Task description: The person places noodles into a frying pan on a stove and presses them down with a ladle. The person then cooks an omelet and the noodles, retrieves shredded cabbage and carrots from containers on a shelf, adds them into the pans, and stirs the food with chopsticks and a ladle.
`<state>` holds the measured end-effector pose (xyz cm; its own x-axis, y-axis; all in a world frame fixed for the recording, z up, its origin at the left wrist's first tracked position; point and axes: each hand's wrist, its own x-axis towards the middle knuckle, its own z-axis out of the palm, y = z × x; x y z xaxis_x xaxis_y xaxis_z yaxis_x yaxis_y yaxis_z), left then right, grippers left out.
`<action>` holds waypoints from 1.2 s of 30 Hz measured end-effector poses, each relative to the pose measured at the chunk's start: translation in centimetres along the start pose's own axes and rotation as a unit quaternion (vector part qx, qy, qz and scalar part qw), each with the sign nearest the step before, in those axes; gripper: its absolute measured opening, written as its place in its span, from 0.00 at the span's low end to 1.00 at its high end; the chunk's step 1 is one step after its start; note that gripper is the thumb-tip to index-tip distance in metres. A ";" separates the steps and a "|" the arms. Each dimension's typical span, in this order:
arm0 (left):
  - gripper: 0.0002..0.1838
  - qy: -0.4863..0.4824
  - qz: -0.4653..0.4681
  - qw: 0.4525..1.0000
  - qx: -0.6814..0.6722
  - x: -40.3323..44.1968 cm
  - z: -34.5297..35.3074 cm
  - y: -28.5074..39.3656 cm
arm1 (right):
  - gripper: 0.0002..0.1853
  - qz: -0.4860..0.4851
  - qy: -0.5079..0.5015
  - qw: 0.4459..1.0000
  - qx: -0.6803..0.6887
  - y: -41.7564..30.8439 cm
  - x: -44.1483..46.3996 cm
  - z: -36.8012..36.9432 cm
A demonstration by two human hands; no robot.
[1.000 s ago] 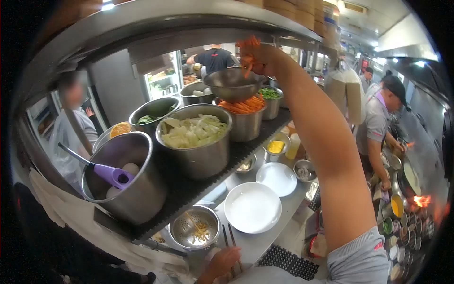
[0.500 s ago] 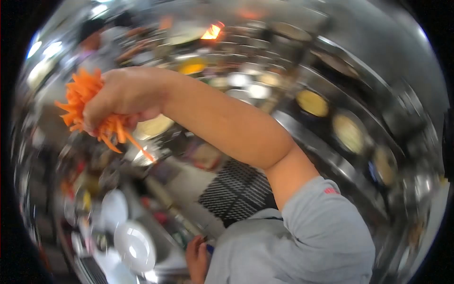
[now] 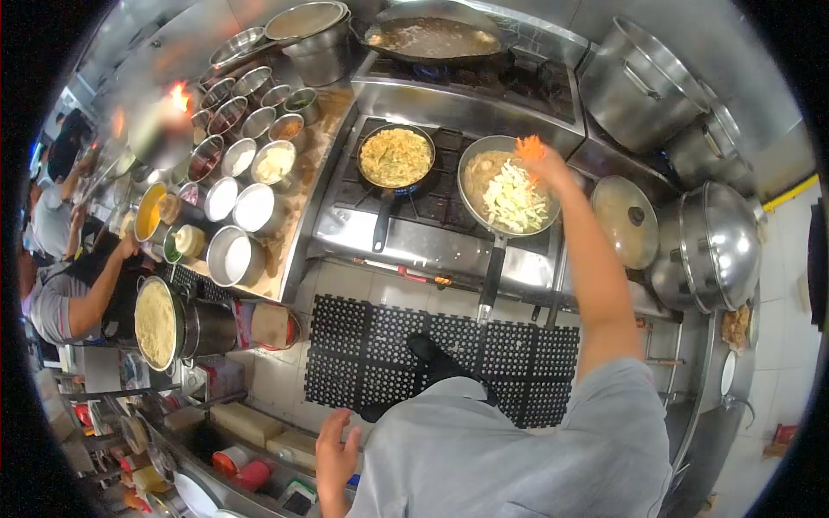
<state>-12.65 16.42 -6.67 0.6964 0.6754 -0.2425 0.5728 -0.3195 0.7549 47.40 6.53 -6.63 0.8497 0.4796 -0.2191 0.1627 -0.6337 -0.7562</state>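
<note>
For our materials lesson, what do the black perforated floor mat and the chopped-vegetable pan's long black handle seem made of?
Black perforated floor mat: probably matte rubber; its surface looks dull. Long black handle: perhaps smooth plastic, evenly dark; its silvery end shines like metal.

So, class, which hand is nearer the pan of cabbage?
Right. The right hand, holding carrot strips, is at the pan, by its upper right rim; the left hand is well away, beside the grey shirt.

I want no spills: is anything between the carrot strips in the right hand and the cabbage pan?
Nothing visible. The right hand holds the carrot strips over the far right rim of the pan; the lid is further right.
</note>
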 end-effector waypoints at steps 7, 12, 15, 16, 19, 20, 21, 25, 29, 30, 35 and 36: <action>0.18 -0.023 -0.075 0.997 -0.014 1.3 1.9 1.7 | 0.27 0.070 0.015 0.995 -0.066 7.4 6.6 4.5; 0.17 -0.027 -0.066 0.997 0.032 2.4 1.7 2.5 | 0.29 0.036 0.067 0.984 -0.161 5.2 7.5 2.3; 0.17 -0.015 -0.056 0.998 0.020 3.0 1.8 1.9 | 0.28 0.030 0.054 0.985 -0.162 8.7 10.5 3.1; 0.17 -0.014 -0.052 0.998 0.020 3.1 1.8 1.8 | 0.28 0.055 0.000 0.990 -0.133 8.6 10.8 3.2; 0.17 -0.013 -0.056 0.998 0.030 3.4 1.6 1.8 | 0.22 0.067 0.059 0.993 -0.075 6.9 10.3 3.3; 0.17 -0.024 -0.054 0.998 0.025 3.5 1.3 1.8 | 0.22 0.069 0.062 0.993 -0.075 6.9 10.6 3.5; 0.18 -0.036 -0.052 0.998 0.020 3.6 0.9 1.5 | 0.23 0.044 0.050 0.996 -0.057 6.3 10.8 4.0; 0.18 -0.079 -0.006 0.997 0.014 4.8 -1.1 -1.4 | 0.28 0.067 0.097 0.992 -0.037 0.9 3.9 2.6; 0.17 -0.121 0.054 0.991 0.036 8.2 -2.7 -5.7 | 0.22 -0.099 0.212 0.955 -0.184 8.4 -4.3 0.7; 0.17 -0.134 0.071 0.988 0.038 9.1 -2.9 -6.5 | 0.21 -0.088 0.212 0.962 -0.146 10.2 -8.3 0.6; 0.17 -0.135 0.177 0.972 0.078 14.4 -2.0 -5.3 | 0.25 0.209 0.085 0.943 -0.245 22.9 -23.1 4.4; 0.18 -0.176 0.138 0.974 0.032 15.3 -1.3 -3.5 | 0.25 0.171 0.087 0.948 -0.254 30.9 -23.6 5.8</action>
<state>-4.58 28.76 -12.21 0.9262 0.2926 -0.2377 0.3607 -0.5047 0.7843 29.50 -20.89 -28.43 0.9589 0.1138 -0.2598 0.0458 -0.9661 -0.2541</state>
